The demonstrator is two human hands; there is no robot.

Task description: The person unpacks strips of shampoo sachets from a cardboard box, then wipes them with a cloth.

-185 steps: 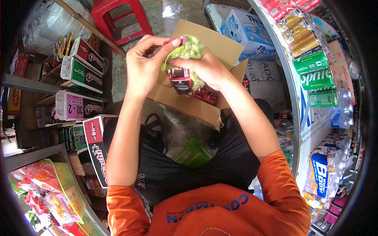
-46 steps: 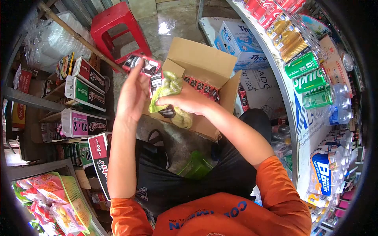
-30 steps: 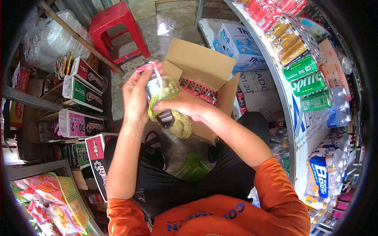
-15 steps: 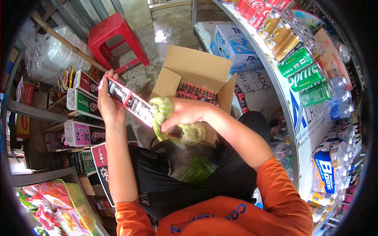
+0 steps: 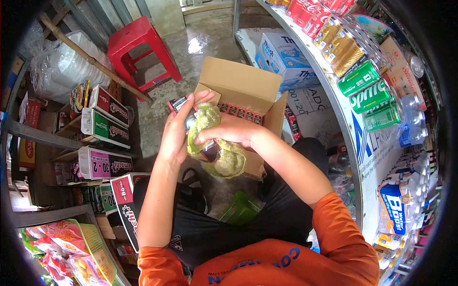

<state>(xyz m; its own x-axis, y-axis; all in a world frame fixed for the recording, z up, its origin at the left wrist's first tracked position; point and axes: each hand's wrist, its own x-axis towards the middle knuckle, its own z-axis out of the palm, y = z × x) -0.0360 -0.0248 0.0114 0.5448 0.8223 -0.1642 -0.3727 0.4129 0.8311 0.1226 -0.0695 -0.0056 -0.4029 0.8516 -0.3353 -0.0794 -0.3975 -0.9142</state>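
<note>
My left hand (image 5: 175, 133) is wrapped round one end of a strip of dark, red-edged sachets (image 5: 177, 103). My right hand (image 5: 228, 129) grips a fuzzy light-green cloth (image 5: 226, 164) round the same strip, thumb on top. A dark piece of the strip shows below the thumb, between folds of cloth. The two hands are close together, in front of an open cardboard box (image 5: 241, 75). Rows of red-and-black packets (image 5: 242, 113) lie inside that box, partly hidden by my right hand and forearm.
A red plastic stool (image 5: 132, 35) stands at the back left. Shelves on the left hold noodle cartons (image 5: 105, 128). On the right, a curved shelf carries Sprite cans (image 5: 367, 97) and bottles. A green plastic object (image 5: 241, 208) lies on the floor between my legs.
My left hand has moved right and slightly down, close to my right hand. The strip, stretched out between the hands before, now shows only in short pieces. The cloth has shifted slightly.
</note>
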